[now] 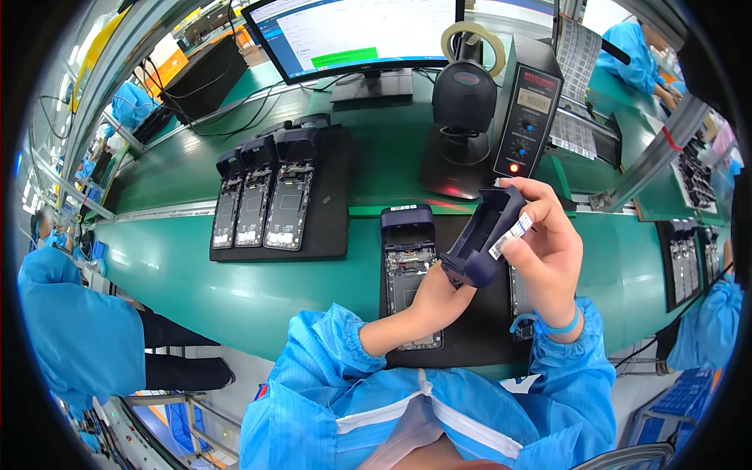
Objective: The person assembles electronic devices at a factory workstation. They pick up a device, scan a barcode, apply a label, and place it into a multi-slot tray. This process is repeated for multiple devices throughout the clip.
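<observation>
A dark navy plastic housing (479, 239), hollow on its upper side, is held tilted above the black mat (478, 329). My left hand (440, 301) grips it from below, most of its fingers hidden behind the part. My right hand (552, 251) is closed on its other end, thumb against a small white printed label (513, 235) on the side. Under my left forearm lies an opened handheld device (407, 282), its circuit board exposed and a dark cap at its top. Another opened device (520, 301) is partly covered by my right hand.
Three opened devices (262, 200) lie on a black mat (327, 227) to the left. Behind stand a monitor (356, 35), a barcode scanner (464, 98) on its stand with a tape roll (493, 47), and a control box (529, 110). Co-workers (78, 321) in blue sit nearby.
</observation>
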